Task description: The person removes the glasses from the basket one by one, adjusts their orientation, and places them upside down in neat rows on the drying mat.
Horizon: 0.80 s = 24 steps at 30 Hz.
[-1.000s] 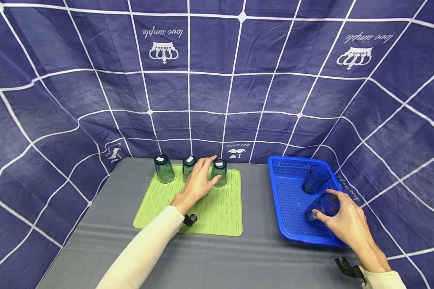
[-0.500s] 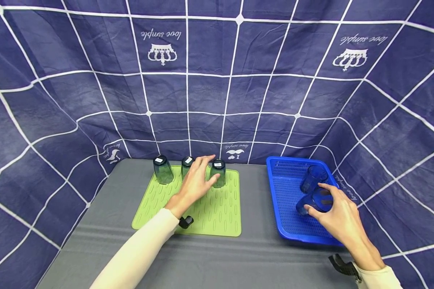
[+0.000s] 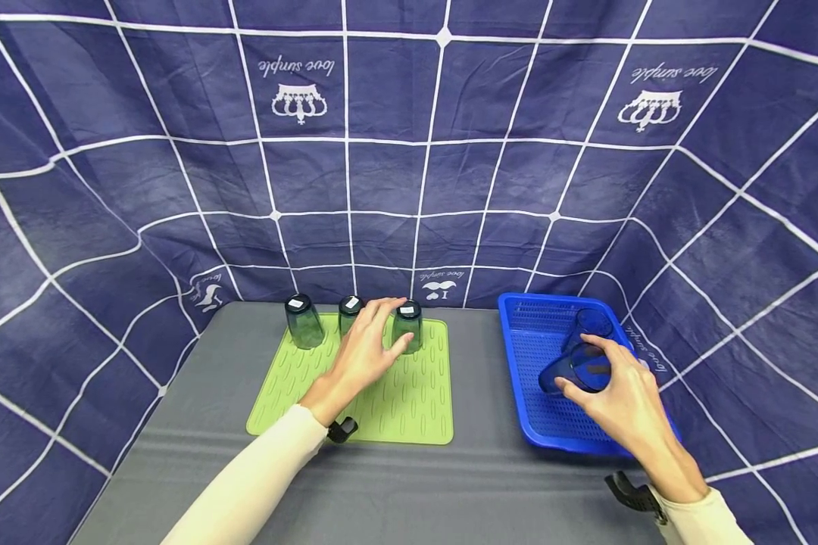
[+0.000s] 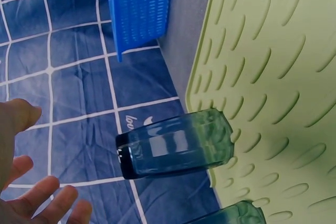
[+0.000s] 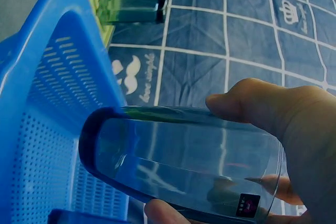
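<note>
Bluish tumbler (image 5: pixel 173 156) is hanging over the basket (image 5: pixel 47 93), right hand (image 3: pixel 623 393) gripping near its rim, probably for control; left hand (image 3: pixel 361 348) is hovering empty, fingers loose, by upside-down glasses (image 3: pixel 305 327), maybe draining.

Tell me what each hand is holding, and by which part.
The right hand holds a glass by its sides, toward the open rim end; the left hand holds nothing.

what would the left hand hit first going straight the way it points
Probably the navy fabric curtain with white grid lines; the left hand seems above the upturned green glass tumblers, though depth is unclear.
</note>
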Each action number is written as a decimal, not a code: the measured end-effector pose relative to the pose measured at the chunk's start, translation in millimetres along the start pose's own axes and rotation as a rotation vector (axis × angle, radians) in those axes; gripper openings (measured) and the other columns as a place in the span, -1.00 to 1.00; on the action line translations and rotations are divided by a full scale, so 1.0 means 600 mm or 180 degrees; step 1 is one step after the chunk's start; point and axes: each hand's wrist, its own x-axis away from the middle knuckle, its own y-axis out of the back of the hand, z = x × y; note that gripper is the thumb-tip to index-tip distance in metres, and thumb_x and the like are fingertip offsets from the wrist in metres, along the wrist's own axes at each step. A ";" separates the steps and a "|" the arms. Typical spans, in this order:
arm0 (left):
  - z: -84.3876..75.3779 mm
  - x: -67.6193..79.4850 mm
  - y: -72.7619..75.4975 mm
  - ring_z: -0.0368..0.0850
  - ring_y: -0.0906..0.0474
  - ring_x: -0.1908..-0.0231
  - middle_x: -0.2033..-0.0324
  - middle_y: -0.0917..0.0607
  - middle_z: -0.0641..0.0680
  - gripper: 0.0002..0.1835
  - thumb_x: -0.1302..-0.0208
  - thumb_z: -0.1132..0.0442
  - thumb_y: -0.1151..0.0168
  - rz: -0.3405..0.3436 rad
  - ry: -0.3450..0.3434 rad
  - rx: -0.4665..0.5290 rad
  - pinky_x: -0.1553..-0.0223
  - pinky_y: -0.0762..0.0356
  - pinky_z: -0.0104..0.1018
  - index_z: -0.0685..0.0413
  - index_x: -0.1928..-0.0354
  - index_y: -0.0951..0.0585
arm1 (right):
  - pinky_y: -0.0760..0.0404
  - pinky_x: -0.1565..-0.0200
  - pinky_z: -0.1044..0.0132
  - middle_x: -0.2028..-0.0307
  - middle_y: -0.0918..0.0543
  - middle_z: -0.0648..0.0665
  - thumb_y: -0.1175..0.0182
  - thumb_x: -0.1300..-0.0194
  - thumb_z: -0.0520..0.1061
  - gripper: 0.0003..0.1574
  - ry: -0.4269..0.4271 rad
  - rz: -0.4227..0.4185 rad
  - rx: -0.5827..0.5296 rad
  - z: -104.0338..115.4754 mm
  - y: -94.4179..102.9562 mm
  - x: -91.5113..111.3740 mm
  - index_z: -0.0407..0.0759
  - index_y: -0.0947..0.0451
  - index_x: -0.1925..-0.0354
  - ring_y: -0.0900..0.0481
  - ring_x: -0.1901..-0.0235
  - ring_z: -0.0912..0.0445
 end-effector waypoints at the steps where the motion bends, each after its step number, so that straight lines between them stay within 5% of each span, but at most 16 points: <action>1: -0.001 0.002 0.001 0.23 -0.65 -0.51 -0.49 -0.68 0.20 -0.27 -0.53 0.05 -0.62 -0.0010 -0.0018 -0.0003 -0.56 -0.66 0.21 -0.03 -0.64 -0.58 | -0.53 -0.05 -0.31 -0.13 -0.85 -0.35 -0.85 -0.03 -0.01 0.09 0.0008 -0.0009 -0.0030 0.004 -0.001 -0.001 -0.19 -0.66 -0.47 -0.91 0.10 -0.32; 5: -0.006 0.008 0.004 0.21 -0.67 -0.49 -0.47 -0.69 0.17 -0.28 -0.52 0.05 -0.63 -0.0056 -0.0097 -0.0033 -0.55 -0.68 0.19 -0.04 -0.62 -0.60 | -0.52 -0.07 -0.23 -0.11 -0.86 -0.31 -0.86 -0.02 -0.04 0.07 0.0038 -0.0063 -0.0120 0.018 -0.004 -0.002 -0.18 -0.67 -0.47 -0.92 0.09 -0.32; 10: -0.012 0.020 0.005 0.20 -0.69 -0.48 -0.44 -0.72 0.15 -0.30 -0.51 0.08 -0.64 -0.0093 -0.0236 0.0003 -0.55 -0.68 0.17 -0.01 -0.60 -0.62 | -0.58 0.02 0.26 -0.10 -0.88 -0.25 -0.88 -0.02 -0.01 0.06 0.0067 -0.0073 -0.0157 0.036 -0.012 -0.003 -0.10 -0.69 -0.46 -0.93 0.06 -0.25; 15: -0.017 0.033 0.008 0.17 -0.68 -0.50 -0.45 -0.73 0.14 -0.29 -0.51 0.10 -0.64 -0.0098 -0.0296 0.0070 -0.59 -0.65 0.14 -0.04 -0.61 -0.62 | -0.60 0.02 0.48 -0.12 -0.88 -0.22 -0.87 -0.08 0.03 0.02 0.0061 -0.0009 -0.0259 0.057 -0.024 -0.008 -0.07 -0.69 -0.46 -0.94 0.02 -0.23; 18: -0.019 0.040 0.012 0.15 -0.69 -0.50 -0.46 -0.73 0.12 -0.29 -0.51 0.08 -0.64 -0.0113 -0.0310 0.0084 -0.59 -0.65 0.13 -0.09 -0.62 -0.61 | -0.72 0.04 0.43 -0.13 -0.88 -0.23 -0.86 -0.11 0.01 0.01 0.0072 0.0038 -0.0359 0.070 -0.033 -0.011 -0.08 -0.68 -0.46 -0.96 0.04 -0.22; 24: -0.025 0.048 0.016 0.14 -0.73 -0.45 -0.42 -0.75 0.10 -0.31 -0.49 0.09 -0.65 -0.0191 -0.0440 0.0090 -0.50 -0.72 0.14 -0.08 -0.58 -0.63 | -0.93 0.06 -0.02 -0.13 -0.88 -0.27 -0.86 -0.12 -0.04 -0.01 0.0090 0.0108 -0.0535 0.086 -0.049 -0.013 -0.10 -0.67 -0.45 -0.99 0.06 -0.22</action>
